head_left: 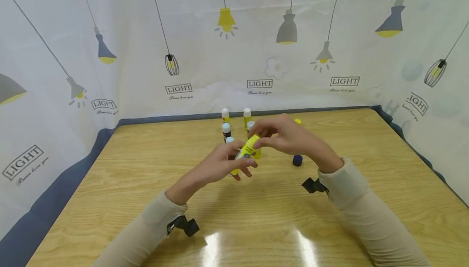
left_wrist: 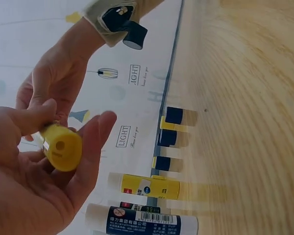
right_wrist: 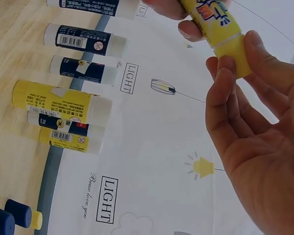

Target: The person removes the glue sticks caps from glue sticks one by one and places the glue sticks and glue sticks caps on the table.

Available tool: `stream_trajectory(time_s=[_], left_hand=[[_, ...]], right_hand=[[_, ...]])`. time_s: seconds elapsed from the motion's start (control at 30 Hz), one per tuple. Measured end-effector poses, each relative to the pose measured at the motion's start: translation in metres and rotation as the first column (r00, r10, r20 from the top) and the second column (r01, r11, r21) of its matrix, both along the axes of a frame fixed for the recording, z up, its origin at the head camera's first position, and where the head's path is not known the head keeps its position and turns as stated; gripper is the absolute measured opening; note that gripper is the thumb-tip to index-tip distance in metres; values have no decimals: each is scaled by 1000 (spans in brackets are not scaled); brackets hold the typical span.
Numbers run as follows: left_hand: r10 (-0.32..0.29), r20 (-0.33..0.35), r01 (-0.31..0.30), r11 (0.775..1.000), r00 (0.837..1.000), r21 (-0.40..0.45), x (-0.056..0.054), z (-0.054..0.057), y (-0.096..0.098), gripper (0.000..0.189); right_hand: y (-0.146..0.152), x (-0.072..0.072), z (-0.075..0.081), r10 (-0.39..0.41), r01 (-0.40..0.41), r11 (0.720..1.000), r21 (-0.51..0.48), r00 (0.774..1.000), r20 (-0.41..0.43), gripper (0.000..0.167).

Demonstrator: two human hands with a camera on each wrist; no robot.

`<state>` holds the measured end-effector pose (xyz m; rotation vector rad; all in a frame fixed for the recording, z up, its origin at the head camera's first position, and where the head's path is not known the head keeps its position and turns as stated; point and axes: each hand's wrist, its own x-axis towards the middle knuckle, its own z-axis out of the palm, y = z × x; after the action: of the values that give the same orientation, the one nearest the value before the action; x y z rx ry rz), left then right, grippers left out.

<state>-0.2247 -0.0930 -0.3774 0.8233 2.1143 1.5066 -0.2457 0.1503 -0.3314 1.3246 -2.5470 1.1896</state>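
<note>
Over the middle of the table, a yellow glue stick (head_left: 247, 149) is held at a tilt between both hands. My left hand (head_left: 216, 163) grips its lower body, with the thumb on one side and fingers curled on the other. At the upper end, the thumb and fingers of my right hand (head_left: 289, 134) pinch the yellow cap (right_wrist: 232, 55). A thin pale line shows between cap and body in the right wrist view. The left wrist view shows the round yellow base (left_wrist: 63, 149) of the stick.
Behind the hands, several glue sticks stand upright with white tops, among them a dark blue one (head_left: 226, 132) and a yellow one (right_wrist: 54, 102). To the right lie loose caps, including a dark blue cap (head_left: 297, 160). A printed cloth (head_left: 220, 63) hangs round the wooden table (head_left: 271, 218).
</note>
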Motion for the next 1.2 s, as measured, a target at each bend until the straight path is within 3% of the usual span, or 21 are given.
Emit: stream_trajectory(time_s=[0.1, 0.2, 0.3, 0.37, 0.43, 0.53, 0.57, 0.63, 0.7, 0.8, 0.9, 0.97, 1.07, 1.13, 1.2], left_hand=[[-67, 54, 66, 998, 996, 13, 1, 3, -1, 34], [-93, 83, 93, 996, 992, 15, 1, 4, -1, 32], [-42, 53, 41, 999, 998, 25, 2, 4, -1, 31], [38, -28, -37, 999, 999, 18, 4, 4, 0, 33], [136, -146, -137, 991, 980, -1, 5, 4, 1, 33], [254, -283, -269, 963, 925, -18, 8, 5, 2, 36], [279, -307, -297, 955, 910, -14, 9, 6, 3, 38], [298, -319, -314, 949, 900, -1, 10, 7, 3, 41], [282, -316, -295, 955, 906, 6, 10, 8, 4, 43], [213, -278, -218, 976, 937, 14, 8, 8, 3, 43], [117, -178, -109, 993, 977, 53, 5, 9, 2, 40], [65, -105, -56, 995, 992, 86, 4, 9, 1, 39], [49, -58, -43, 994, 997, 102, 3, 10, -1, 36], [93, -105, -87, 994, 990, 64, 3, 10, -1, 35], [155, -184, -154, 988, 971, 16, 4, 8, 0, 35]], right_hand=[[1, 1, 1, 25, -24, 999, -30, 1000, 5, 15], [1, 3, 1, 33, -32, 999, -42, 999, 9, 15], [0, 4, 1, 14, -14, 999, -43, 1000, -16, 15], [0, 4, 1, -7, 5, 999, -43, 999, -42, 14], [-1, 3, 0, -24, 22, 999, -42, 998, -57, 15], [-2, 3, 0, -30, 27, 999, -37, 997, -72, 16], [-2, 2, 0, -28, 26, 999, -35, 997, -75, 17], [-2, 2, 0, -23, 20, 999, -33, 996, -82, 18], [-2, 1, 0, -17, 14, 999, -32, 996, -90, 19], [-1, 1, -1, -3, 0, 999, -38, 996, -94, 21], [0, 0, 0, 15, -20, 999, -50, 996, -91, 21], [1, 0, 0, 25, -30, 998, -54, 996, -84, 21], [1, 1, 2, 12, -15, 999, -42, 998, -68, 18], [0, 1, 3, -25, 25, 1000, -9, 999, -41, 16], [0, 2, 3, -67, 67, 997, 37, 998, -7, 16]])
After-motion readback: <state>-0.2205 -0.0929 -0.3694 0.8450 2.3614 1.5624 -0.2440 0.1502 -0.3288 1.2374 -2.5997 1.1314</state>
